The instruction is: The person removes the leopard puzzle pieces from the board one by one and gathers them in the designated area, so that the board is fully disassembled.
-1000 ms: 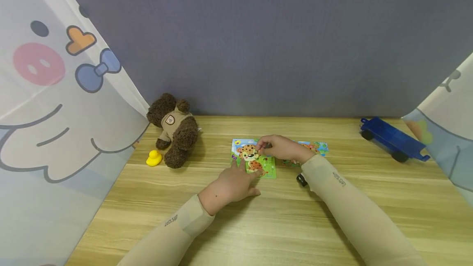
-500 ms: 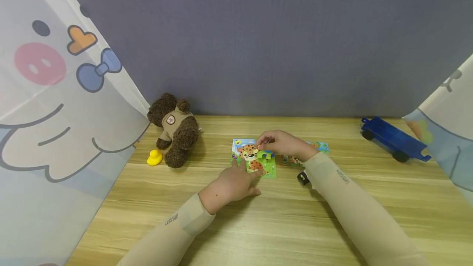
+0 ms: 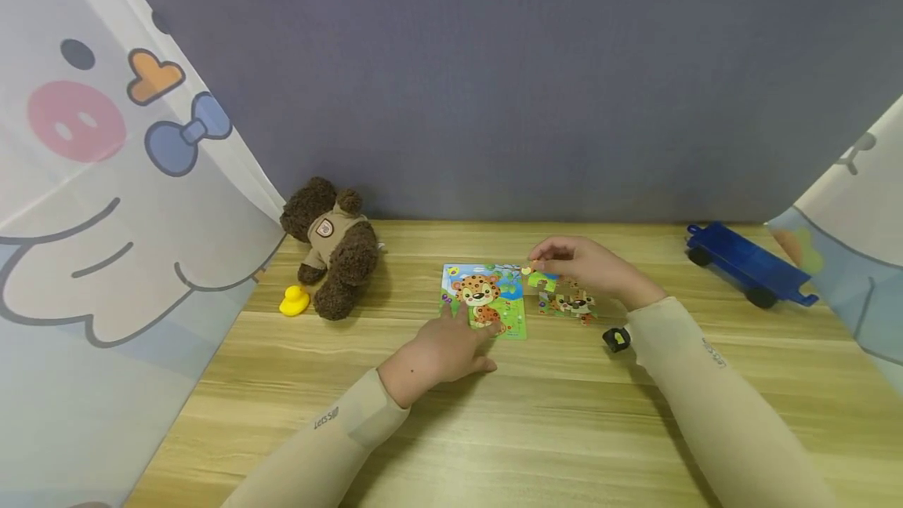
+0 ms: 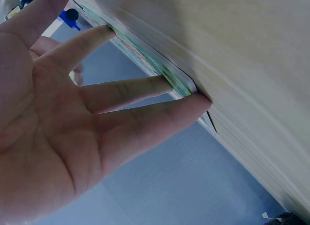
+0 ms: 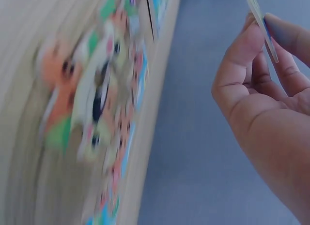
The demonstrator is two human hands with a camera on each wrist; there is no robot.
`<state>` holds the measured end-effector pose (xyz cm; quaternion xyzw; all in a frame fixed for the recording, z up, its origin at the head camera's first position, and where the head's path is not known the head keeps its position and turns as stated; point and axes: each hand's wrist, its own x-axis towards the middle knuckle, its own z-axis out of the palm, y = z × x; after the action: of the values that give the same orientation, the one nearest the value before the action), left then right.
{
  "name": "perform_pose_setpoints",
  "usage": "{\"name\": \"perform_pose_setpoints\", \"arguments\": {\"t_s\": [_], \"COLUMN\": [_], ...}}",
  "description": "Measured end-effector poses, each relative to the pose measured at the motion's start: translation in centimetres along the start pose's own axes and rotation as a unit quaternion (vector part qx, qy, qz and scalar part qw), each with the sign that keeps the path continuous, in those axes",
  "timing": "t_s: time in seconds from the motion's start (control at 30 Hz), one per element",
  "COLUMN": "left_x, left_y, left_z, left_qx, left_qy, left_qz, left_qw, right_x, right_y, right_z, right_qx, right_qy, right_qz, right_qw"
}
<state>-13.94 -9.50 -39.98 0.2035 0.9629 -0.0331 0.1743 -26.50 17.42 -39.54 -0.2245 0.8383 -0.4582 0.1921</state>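
Note:
A puzzle board (image 3: 513, 318) with a spotted leopard cub on green and blue lies flat mid-table. My left hand (image 3: 439, 353) rests on its lower left part with fingers spread; in the left wrist view the fingertips (image 4: 196, 101) touch the board's edge. Right of the board, my right hand (image 3: 591, 266) pinches a green and blue puzzle piece (image 3: 542, 281) between thumb and fingers, raised above the table. The right wrist view shows that thin piece (image 5: 263, 29) edge-on. Below this hand lie several loose puzzle pieces (image 3: 570, 304) with leopard parts, some hidden by the hand.
At the left, a brown teddy bear (image 3: 346, 253) in a tan shirt lies beside a yellow rubber duck (image 3: 294, 301). A blue toy wagon (image 3: 751, 263) with black wheels stands at the far right. A grey-blue partition (image 3: 494, 100) rises behind the wooden table (image 3: 494, 429).
My right hand has moved right, off the board, carrying the puzzle piece. The board's upper right and more loose pieces now show. The left hand has stayed in place.

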Motion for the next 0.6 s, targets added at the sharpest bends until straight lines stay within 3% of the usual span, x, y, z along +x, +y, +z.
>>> {"name": "perform_pose_setpoints", "arguments": {"t_s": [0.3,0.6], "left_x": [-0.2,-0.1], "left_y": [0.0,-0.1], "left_z": [0.3,0.4], "left_qx": [0.002,0.003], "left_qy": [0.005,0.014], "left_qz": [0.004,0.006], "left_qw": [1.0,0.9999], "right_x": [-3.8,-5.9], "right_y": [2.7,5.4], "right_z": [-3.1,-5.3], "right_qx": [-0.017,-0.043], "right_qy": [0.03,-0.002], "right_qz": [0.017,0.029], "right_qw": [0.9992,0.9987]}}
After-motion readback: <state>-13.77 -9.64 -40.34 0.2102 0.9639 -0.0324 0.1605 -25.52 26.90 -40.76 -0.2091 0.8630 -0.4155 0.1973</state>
